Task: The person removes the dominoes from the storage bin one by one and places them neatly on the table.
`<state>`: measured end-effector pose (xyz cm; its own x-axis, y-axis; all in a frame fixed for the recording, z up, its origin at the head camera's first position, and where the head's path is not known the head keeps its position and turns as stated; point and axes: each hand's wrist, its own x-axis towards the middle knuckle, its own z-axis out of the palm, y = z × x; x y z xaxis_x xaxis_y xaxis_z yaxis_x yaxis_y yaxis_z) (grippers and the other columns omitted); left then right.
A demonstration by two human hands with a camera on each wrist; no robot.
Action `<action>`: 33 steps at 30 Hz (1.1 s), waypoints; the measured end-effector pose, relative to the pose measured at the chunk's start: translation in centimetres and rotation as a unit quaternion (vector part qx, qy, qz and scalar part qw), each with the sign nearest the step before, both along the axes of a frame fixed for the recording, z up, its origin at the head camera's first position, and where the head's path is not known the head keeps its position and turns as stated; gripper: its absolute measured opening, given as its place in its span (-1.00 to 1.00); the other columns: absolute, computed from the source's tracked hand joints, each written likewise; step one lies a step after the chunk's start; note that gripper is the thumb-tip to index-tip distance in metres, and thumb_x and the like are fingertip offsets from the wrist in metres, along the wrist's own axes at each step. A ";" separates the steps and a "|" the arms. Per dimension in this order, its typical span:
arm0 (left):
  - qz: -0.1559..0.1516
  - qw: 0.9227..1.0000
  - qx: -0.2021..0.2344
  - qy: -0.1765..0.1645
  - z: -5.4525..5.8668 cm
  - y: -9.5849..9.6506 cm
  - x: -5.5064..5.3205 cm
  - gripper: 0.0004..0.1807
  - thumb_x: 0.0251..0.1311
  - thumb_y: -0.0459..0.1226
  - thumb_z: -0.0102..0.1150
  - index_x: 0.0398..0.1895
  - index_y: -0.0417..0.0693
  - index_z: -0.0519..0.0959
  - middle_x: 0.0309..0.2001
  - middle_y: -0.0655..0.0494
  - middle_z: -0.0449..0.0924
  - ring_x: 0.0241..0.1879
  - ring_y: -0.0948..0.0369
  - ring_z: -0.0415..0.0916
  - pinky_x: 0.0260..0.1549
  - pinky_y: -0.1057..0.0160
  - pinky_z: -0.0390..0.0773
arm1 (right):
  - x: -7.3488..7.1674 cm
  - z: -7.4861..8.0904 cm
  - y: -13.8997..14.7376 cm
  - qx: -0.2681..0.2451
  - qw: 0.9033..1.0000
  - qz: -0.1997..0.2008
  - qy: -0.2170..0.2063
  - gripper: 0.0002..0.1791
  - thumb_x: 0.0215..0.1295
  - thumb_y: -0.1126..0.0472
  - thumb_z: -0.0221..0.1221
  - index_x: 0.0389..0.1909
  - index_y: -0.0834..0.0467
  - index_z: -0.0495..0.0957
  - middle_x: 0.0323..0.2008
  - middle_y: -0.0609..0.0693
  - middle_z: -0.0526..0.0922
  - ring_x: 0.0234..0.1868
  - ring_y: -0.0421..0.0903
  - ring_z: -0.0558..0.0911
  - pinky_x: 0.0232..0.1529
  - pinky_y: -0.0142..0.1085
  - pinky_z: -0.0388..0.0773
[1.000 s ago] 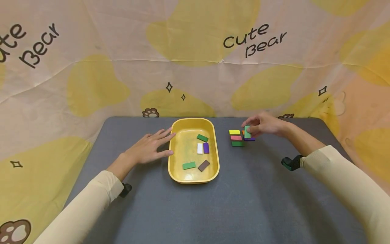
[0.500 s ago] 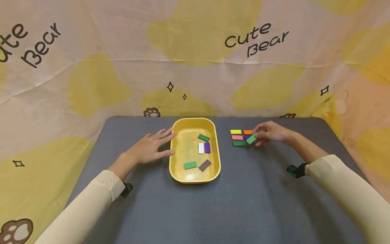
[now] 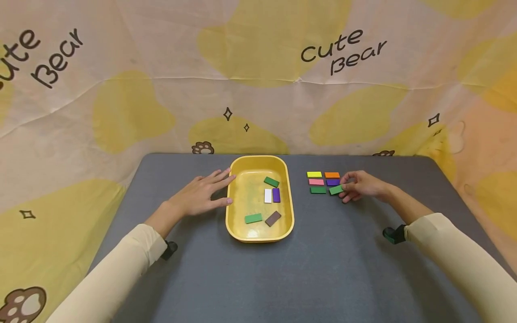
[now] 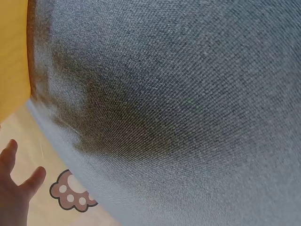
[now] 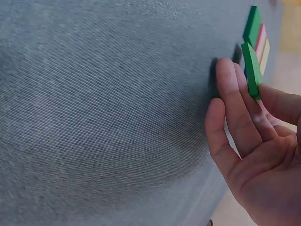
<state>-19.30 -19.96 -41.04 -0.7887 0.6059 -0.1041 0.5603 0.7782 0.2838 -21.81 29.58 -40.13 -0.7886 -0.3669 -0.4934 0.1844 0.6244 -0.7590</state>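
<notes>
Pinches green block [image 3: 335, 190] in right hand [image 3: 359, 184] toward far edge of table [image 3: 307, 278], rests spread left hand [image 3: 202, 194] at left rim of tray [image 3: 260, 240]; judges block light, stiff, best held by short end.

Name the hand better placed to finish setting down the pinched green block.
Probably the right hand: it pinches the light green block, beside a dark green block. The left hand is across the yellow tray, at its left rim.

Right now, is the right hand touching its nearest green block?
Touching: in the right wrist view, the right hand pinches the green block at one end.
</notes>
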 end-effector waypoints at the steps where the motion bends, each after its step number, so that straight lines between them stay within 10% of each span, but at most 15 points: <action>1: 0.000 1.000 0.000 0.000 0.0 0.0 0.0 -0.12 0.33 0.36 -0.14 0.60 0.20 0.04 0.59 0.17 -0.11 0.54 -0.06 -0.09 0.32 -0.26 0.11 | 0.0 -0.2 0.0 0.001 1.000 -0.001 -0.002 -0.73 0.54 0.28 0.00 0.07 0.41 0.31 -0.19 0.20 0.73 -0.22 0.03 0.75 -0.13 -0.17 0.63; 33: 0.006 1.000 0.000 -0.004 0.1 0.3 0.1 -0.14 0.34 0.33 -0.10 0.60 0.21 0.04 0.59 0.18 -0.10 0.55 -0.02 -0.11 0.33 -0.25 0.10 | 0.4 -0.5 -0.4 0.061 0.997 -0.004 0.045 -0.70 0.47 0.27 0.09 0.03 0.45 0.42 -0.43 0.06 0.71 -0.42 -0.04 0.72 -0.45 -0.27 0.53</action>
<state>-19.21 -19.67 -40.96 -0.7948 0.5970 -0.1093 0.5494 0.7843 0.2882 -21.41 29.19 -40.60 -0.8341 -0.3025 -0.4612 0.1241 0.7119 -0.6913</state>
